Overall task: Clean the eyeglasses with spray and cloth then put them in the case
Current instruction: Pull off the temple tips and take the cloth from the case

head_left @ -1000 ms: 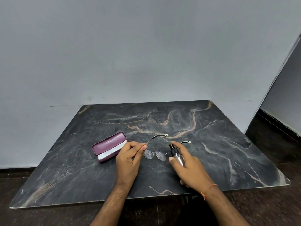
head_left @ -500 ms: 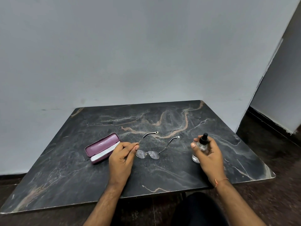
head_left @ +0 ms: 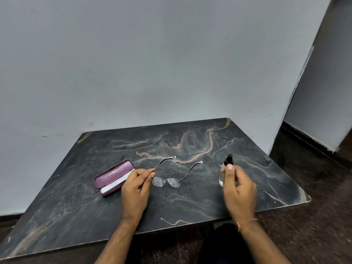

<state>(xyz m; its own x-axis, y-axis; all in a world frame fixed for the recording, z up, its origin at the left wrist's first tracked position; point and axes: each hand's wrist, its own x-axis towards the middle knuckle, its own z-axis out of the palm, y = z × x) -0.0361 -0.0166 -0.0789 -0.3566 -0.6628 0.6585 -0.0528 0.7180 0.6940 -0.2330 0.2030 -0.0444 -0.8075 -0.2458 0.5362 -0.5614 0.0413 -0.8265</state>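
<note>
Thin metal-framed eyeglasses (head_left: 167, 182) lie on the dark marble table (head_left: 190, 204) with both temples unfolded; the lenses are speckled with droplets. My left hand (head_left: 136, 189) pinches the left temple near its hinge. A small clear spray bottle (head_left: 221, 178) with a black cap stands upright on the table to the right. My right hand (head_left: 240, 191) is blurred just beside it, fingers loosened, thumb in front of the bottle's neck. An open maroon case (head_left: 114, 172) with a white cloth (head_left: 114, 185) inside lies left of my left hand.
The table's near edge runs just below my wrists and its right corner lies beyond the bottle. A grey wall stands behind the table. Dark floor and a wall corner are at the right.
My right hand carried the spray bottle away from the glasses to the right, stood it on the table and loosened its grip. My left hand kept its hold on the temple.
</note>
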